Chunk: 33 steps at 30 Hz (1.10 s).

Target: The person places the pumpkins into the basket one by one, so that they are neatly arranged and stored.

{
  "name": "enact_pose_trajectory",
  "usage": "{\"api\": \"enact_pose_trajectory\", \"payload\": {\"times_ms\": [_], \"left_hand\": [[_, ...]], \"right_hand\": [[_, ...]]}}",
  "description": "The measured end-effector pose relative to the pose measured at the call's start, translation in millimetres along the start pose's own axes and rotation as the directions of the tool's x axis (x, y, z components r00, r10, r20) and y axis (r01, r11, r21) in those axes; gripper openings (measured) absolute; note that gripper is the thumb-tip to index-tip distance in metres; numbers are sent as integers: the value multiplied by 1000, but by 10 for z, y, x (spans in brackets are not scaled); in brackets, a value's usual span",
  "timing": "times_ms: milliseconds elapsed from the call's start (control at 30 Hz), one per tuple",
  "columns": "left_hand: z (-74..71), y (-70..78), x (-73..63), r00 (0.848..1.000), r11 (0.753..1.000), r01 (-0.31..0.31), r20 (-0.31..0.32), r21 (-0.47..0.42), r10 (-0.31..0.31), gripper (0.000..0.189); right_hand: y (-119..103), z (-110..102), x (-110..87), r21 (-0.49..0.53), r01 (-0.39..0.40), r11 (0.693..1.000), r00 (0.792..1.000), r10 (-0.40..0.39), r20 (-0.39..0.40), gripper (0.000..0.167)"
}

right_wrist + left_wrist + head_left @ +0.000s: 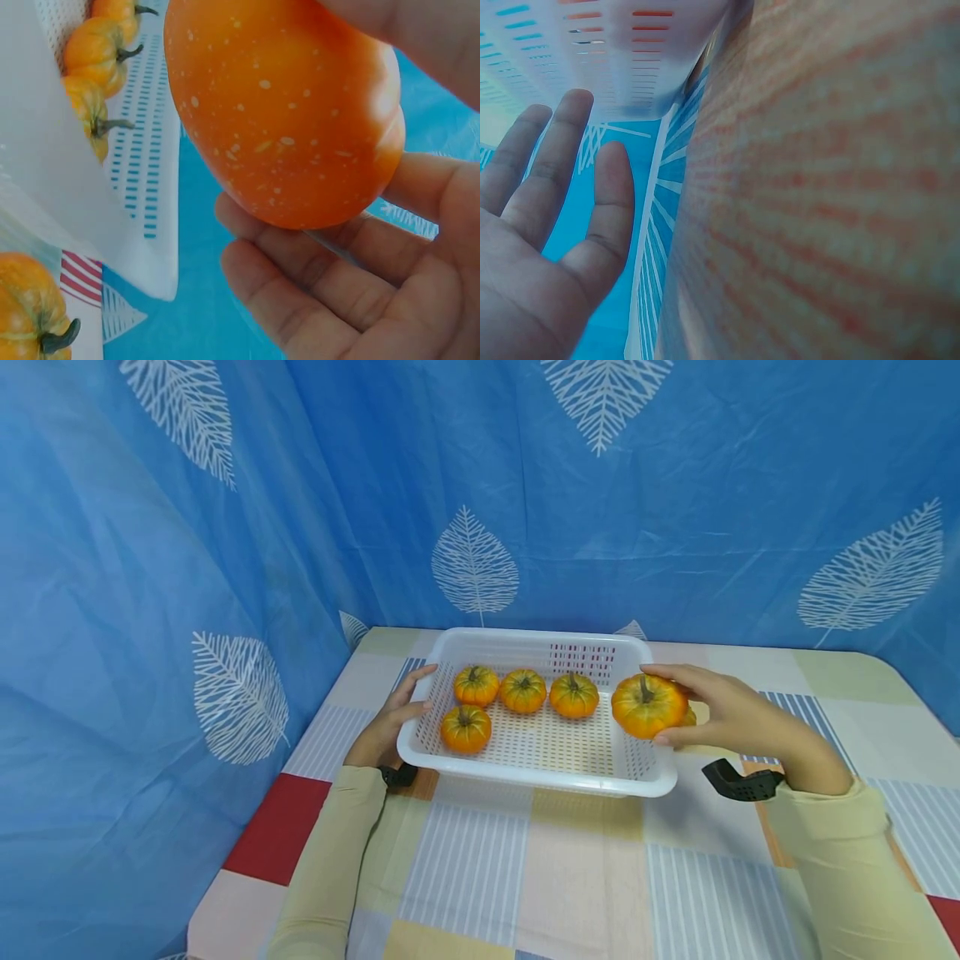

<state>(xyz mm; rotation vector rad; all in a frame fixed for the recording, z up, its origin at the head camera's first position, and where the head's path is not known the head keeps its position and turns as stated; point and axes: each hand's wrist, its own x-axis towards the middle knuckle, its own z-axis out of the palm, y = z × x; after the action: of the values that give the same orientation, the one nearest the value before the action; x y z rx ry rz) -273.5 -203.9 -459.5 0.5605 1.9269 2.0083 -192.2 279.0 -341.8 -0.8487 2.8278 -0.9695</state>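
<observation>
A white plastic basket (525,774) with slotted walls holds several small orange pumpkins, such as this one (466,729) at its left front. At the basket's left end, my left hand (390,718) touches the rim with its fingertips; three of its fingers (551,176) look nearly straight in the left wrist view. My right hand (723,706) grips another small pumpkin (645,705) by its sides, over the basket's right end wall. Its smooth, speckled orange underside shows in the right wrist view. Partly hidden behind it is one more pumpkin (691,717), outside the basket.
The basket stands on a table with a patchwork checked cloth (585,877). Close behind the table hangs a blue curtain (390,468) with white leaf prints, and it continues down the left side. In the right wrist view, a pumpkin (26,300) lies outside the basket wall.
</observation>
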Motion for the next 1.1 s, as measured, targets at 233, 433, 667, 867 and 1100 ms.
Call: {"api": "enact_pose_trajectory", "payload": {"times_ms": [233, 433, 667, 867, 1100], "left_hand": [[14, 15, -6, 999, 999, 41, -27, -2, -41, 79], [24, 28, -12, 999, 999, 40, -23, -8, -41, 80], [14, 16, -7, 999, 999, 33, -15, 1, -33, 78], [25, 12, 0, 997, 998, 62, -37, 1, -62, 77], [29, 18, -6, 998, 998, 56, -40, -6, -56, 77]], "right_hand": [[-70, -34, 168, 54, 3, 999, 997, -7, 75, 83], [-118, -48, 298, 142, -20, 990, 988, -2, 155, 80], [-168, -29, 415, 167, -1, 986, 975, -36, 221, 78], [-202, 15, 508, 158, 26, 987, 968, -64, 241, 78], [-218, 102, 692, 230, 54, 972, 956, -116, 268, 76]]}}
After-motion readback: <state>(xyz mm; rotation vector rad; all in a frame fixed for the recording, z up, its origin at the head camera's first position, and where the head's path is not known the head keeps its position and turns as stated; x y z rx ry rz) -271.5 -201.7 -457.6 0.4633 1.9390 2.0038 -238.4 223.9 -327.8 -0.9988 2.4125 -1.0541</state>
